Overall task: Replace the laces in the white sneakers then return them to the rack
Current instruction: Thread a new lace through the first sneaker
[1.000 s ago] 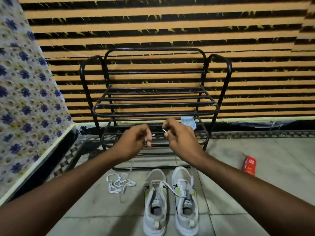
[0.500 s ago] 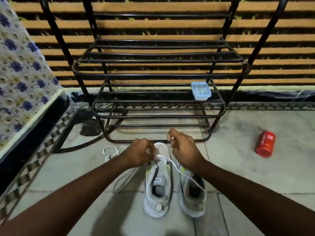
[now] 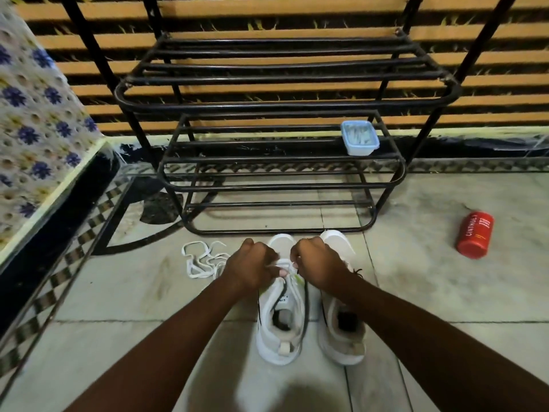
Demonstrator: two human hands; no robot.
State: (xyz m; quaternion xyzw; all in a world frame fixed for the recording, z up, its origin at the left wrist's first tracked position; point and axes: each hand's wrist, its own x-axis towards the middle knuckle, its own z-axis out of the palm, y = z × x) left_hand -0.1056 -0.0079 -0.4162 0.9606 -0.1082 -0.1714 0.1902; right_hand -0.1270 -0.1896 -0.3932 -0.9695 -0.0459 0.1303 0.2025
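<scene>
The left hand (image 3: 252, 267) and the right hand (image 3: 320, 263) are both curled up tight and close together, each pinching a thin white lace (image 3: 279, 265) over the front of one white sneaker (image 3: 280, 322); the other sneaker (image 3: 341, 337) sits just beside it on the smooth tile floor (image 3: 118, 292), in front of the black metal rack (image 3: 282, 185). A small blue plastic tub (image 3: 359, 138) on a rack shelf holds pale bits I cannot make out; a loose flat lace (image 3: 202, 260) lies tangled near the left hand; a round red can (image 3: 475, 234) lies on its side, well apart.
</scene>
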